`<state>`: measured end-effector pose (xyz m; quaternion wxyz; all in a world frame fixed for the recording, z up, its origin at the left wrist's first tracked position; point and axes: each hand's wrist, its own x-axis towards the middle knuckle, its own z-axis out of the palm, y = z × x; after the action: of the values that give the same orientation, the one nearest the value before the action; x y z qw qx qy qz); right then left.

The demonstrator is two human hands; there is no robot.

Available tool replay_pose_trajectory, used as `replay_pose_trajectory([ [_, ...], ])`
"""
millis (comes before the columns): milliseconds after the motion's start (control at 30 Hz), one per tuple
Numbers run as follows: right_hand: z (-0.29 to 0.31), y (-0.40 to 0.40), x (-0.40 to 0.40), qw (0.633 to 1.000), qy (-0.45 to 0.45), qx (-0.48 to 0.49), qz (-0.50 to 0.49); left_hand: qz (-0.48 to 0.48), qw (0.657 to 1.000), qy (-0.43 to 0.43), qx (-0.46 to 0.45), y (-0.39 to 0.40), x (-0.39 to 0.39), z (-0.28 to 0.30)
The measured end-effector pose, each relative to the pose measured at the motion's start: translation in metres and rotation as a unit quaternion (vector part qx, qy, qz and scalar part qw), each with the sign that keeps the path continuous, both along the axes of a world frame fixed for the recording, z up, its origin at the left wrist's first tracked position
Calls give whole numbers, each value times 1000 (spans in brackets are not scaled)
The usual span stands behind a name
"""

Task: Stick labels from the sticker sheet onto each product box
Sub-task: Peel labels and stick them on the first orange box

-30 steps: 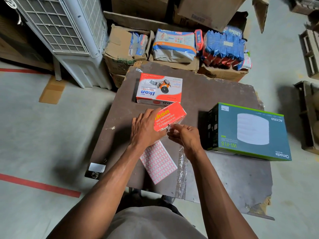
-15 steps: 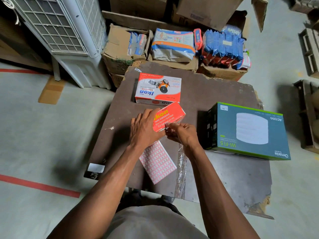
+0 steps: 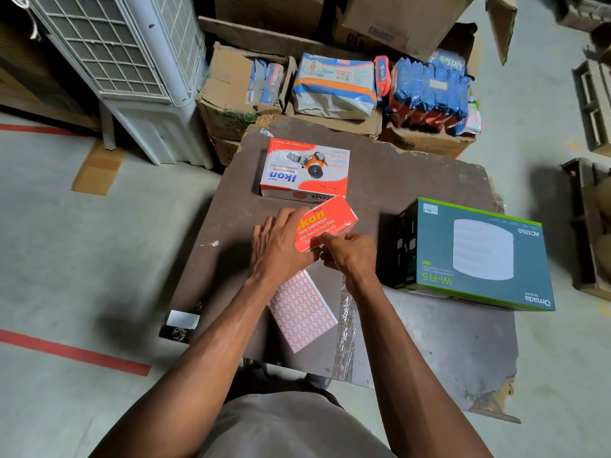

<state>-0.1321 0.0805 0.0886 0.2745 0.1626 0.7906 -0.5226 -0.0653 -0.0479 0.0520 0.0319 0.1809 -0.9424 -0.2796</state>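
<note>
A red tape dispenser box (image 3: 330, 223) stands tilted on the dark table (image 3: 413, 180), gripped at its left end by my left hand (image 3: 281, 242). My right hand (image 3: 350, 254) pinches at the box's near lower edge with thumb and fingers; whether a label is under them is hidden. The sticker sheet (image 3: 302, 314), white with red-bordered labels, lies flat beneath my left wrist. A second red and white tape dispenser box (image 3: 305, 170) lies behind. A teal Wi-Fi box (image 3: 479, 256) with a small white label at its far left corner sits to the right.
A strip of clear plastic film (image 3: 345, 325) lies beside the sheet. Behind the table stand cardboard cartons (image 3: 228, 94) with packaged goods and a white air cooler (image 3: 132, 61). The table's near right edge (image 3: 496, 401) is chipped. Wooden pallets (image 3: 591, 104) lie on the right.
My right hand's fingers have closed in onto the near edge of the red box. My left hand and the box have stayed in place.
</note>
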Motion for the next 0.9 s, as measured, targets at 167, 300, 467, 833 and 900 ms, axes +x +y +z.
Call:
replay_pose_trajectory([
  [167, -3, 0, 0, 1000, -14, -27, -7, 6, 1000, 7, -6, -1, 1, 1],
  [300, -2, 6, 1, 998, -26, -54, -13, 5, 1000, 5, 0, -1, 0, 1],
  [467, -4, 10, 4, 995, -33, -90, -10, 2, 1000, 2, 5, -2, 0, 3],
  [833, -8, 16, 0, 995, -30, -94, 19, -5, 1000, 2, 2, -3, 0, 4],
  [900, -8, 14, -2, 996, -33, -85, 17, -5, 1000, 1, 1, -2, 0, 5],
])
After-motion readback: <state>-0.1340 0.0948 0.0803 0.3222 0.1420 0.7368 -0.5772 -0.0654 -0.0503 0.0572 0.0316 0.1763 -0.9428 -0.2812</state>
